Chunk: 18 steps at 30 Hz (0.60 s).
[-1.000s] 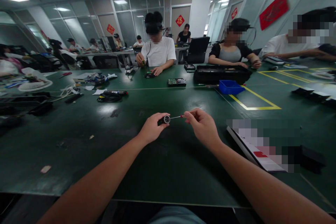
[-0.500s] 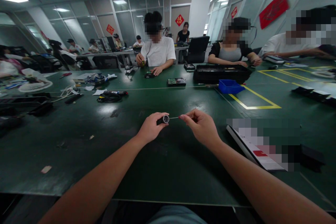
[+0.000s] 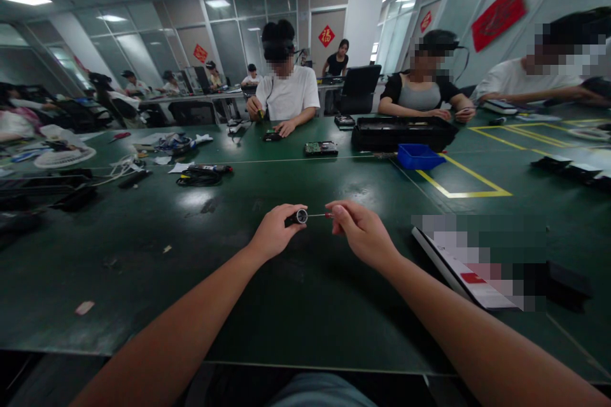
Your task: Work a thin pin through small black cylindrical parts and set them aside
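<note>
Between the fingers and thumb of my left hand [image 3: 274, 232] is a small black cylinder [image 3: 296, 217] with a silvery ring at the end facing me; its kind is not clear. My right hand [image 3: 365, 229] is closed around the reddish handle of a screwdriver [image 3: 317, 215], most of which the fingers cover. The thin metal shaft points left, and its tip meets the right side of the cylinder's ringed end. Both hands are raised over the near middle of the green table [image 3: 296, 305].
A white box or booklet [image 3: 458, 267] lies right of my right forearm. Ahead are a black cable bundle [image 3: 203, 175], a hard drive [image 3: 321, 149], a blue bin [image 3: 419, 157] and a long black tray [image 3: 403, 133]. Across the table, a person [image 3: 286, 92] handles a small device.
My right hand's fingers have shifted their grip and turned on the screwdriver handle. My left hand and the black cylinder have stayed in place.
</note>
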{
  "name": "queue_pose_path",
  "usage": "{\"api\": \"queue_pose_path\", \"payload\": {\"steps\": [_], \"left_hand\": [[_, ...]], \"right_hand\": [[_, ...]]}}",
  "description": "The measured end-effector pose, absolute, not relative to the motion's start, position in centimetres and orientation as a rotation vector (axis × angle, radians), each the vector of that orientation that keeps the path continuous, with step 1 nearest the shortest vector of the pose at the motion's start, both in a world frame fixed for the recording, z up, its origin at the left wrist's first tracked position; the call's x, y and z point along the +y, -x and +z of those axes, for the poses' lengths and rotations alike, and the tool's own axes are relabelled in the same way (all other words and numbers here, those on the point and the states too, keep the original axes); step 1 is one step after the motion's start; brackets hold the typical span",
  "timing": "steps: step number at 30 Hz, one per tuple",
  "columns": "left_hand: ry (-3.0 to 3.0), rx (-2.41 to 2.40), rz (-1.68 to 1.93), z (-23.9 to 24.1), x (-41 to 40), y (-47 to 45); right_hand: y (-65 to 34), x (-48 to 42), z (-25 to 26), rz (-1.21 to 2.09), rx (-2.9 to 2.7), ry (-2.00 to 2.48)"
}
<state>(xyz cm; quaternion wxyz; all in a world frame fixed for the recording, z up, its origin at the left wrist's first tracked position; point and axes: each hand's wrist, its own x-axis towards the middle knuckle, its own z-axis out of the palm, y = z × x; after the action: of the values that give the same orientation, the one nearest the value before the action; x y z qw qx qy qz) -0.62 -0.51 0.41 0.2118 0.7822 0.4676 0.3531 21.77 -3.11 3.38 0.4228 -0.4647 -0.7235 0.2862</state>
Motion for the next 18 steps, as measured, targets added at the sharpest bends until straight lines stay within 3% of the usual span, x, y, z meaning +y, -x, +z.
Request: {"api": "queue_pose_path", "payload": {"steps": [13, 18], "left_hand": [[-2.204, 1.301, 0.952, 0.43, -0.57, 0.57], [-2.206, 1.331, 0.935, 0.64, -0.74, 0.40]], "right_hand": [[-21.62, -3.31, 3.05, 0.689, -1.795, 1.158], [-21.27, -2.70, 2.38, 0.861, -1.521, 1.064]]}}
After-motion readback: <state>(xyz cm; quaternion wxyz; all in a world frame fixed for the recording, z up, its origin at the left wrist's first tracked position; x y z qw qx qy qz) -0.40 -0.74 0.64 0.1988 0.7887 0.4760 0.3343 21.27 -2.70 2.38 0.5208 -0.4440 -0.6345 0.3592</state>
